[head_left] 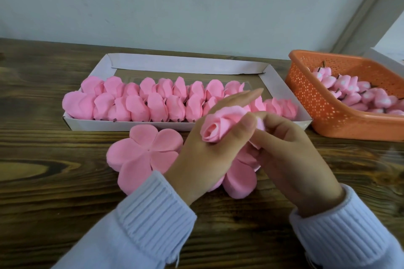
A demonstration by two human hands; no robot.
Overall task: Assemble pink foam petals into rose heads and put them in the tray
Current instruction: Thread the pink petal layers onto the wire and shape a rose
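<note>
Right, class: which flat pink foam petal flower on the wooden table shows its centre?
The flat pink foam petal flower left of the left hand, all five petals visible; the other flower lies mostly hidden under the left hand and right hand.

One tray (185, 65) holds two rows of roses (157, 107): nine at its far edge, the near row partly hidden. One half-made rose (216, 129). Two flat petal pieces (144, 155). One basket (349, 120), its buds (349, 87) too many to count.
</note>
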